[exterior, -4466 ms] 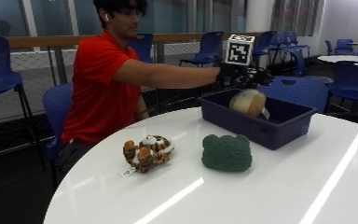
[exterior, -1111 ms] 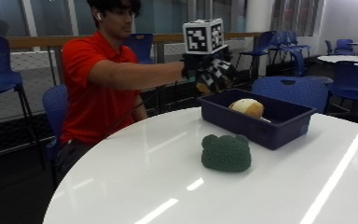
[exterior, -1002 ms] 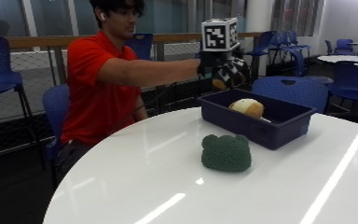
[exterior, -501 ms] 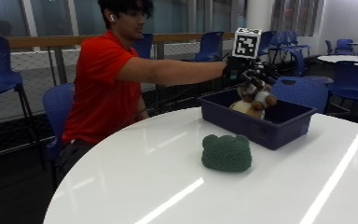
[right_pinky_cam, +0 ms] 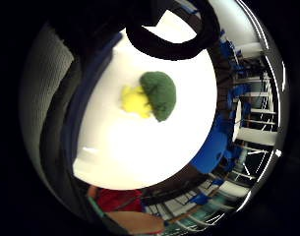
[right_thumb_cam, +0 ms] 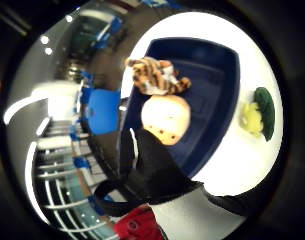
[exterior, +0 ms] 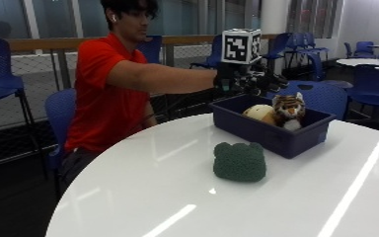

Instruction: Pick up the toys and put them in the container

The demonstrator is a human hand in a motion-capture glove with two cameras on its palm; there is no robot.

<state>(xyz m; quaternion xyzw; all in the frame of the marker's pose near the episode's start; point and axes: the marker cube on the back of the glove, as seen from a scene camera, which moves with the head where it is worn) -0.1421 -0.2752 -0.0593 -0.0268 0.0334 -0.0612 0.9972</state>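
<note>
One toy left on the tabletop (exterior: pixel 176 187): green frog plush (exterior: pixel 240 161), sitting just in front of the dark blue container (exterior: pixel 272 133), apart from its wall; tiger plush (exterior: pixel 288 109) and cream round plush (exterior: pixel 258 111) already inside the container, touching each other; gloved right hands (exterior: pixel 248 81) hovers above the container's far rim, fingers spread and relaxed, holding nothing.

Risks, as judgement: reaching for the frog means crossing over the container, so a sleeve or wrist could clip the rim and shove the bin along the glossy tabletop; tiger stands upright near the wall and pokes above it, could tip out if the bin is bumped; frog is soft and rounded, a shallow pinch may slip off the pile; container is already fairly full at that end, a drop on top of the other two could bounce out.

Frog look: dark green fuzzy back, two rounded bumps on top, squat lump shape; thumb side palm view shows a yellow underside part beside the green; looks light and squashy.
</note>
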